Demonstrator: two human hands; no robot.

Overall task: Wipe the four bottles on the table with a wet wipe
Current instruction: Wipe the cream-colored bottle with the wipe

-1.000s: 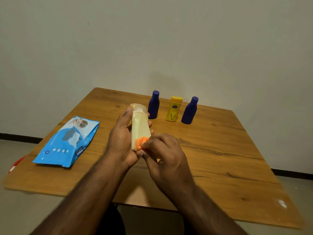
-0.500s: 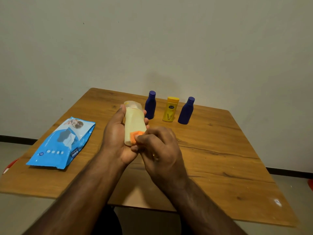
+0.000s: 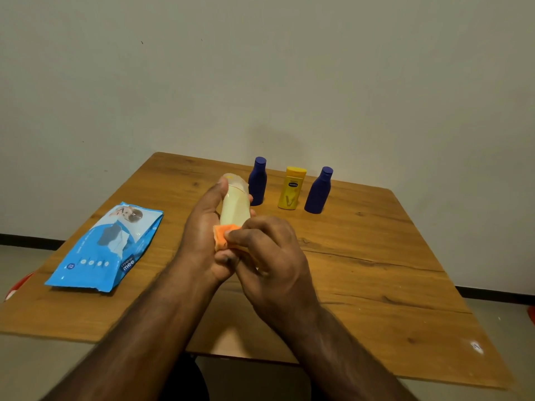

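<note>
My left hand (image 3: 202,235) grips a pale cream bottle (image 3: 235,208) with a clear cap, held above the wooden table (image 3: 376,285). My right hand (image 3: 269,256) pinches a crumpled orange wipe (image 3: 224,235) against the bottle's lower end, which is hidden by my fingers. Three more bottles stand in a row at the table's far edge: a dark blue bottle (image 3: 257,182), a yellow bottle (image 3: 291,189) and a second dark blue bottle (image 3: 319,191).
A blue pack of wet wipes (image 3: 107,248) lies flat on the left of the table. A plain wall rises just behind the table. Something red (image 3: 17,286) shows on the floor past the table's left edge.
The orange wipe in my right hand has slid down the cream bottle toward its lower end. The standing bottles and the wipe pack have not moved.
</note>
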